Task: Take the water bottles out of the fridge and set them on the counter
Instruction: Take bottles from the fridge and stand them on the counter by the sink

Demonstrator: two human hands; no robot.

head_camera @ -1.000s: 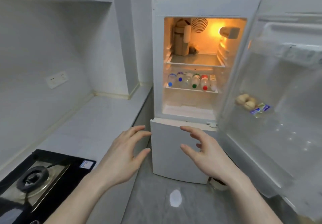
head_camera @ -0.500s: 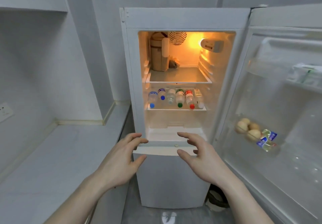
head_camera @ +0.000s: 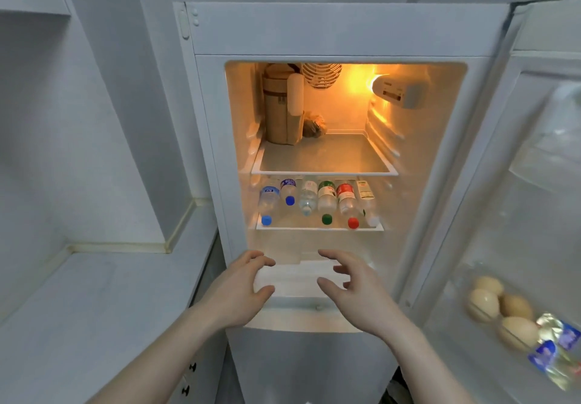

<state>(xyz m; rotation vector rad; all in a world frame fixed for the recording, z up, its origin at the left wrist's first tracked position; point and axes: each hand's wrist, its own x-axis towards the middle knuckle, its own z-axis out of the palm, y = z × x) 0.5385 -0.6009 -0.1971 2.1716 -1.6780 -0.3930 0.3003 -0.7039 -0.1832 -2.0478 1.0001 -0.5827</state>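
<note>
Bottles (head_camera: 317, 202) are laid across the fridge (head_camera: 345, 29) shelf at centre frame; below, left hand (head_camera: 239, 290) and right hand (head_camera: 361, 290) are held empty, fingers spread.

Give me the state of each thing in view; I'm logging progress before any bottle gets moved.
Fridge door: open.
Fridge light: on.
Water bottles: six, lying on the lower shelf, caps forward.
Eggs: whole, in the door rack.
Left hand: open, empty.
Right hand: open, empty.
</note>
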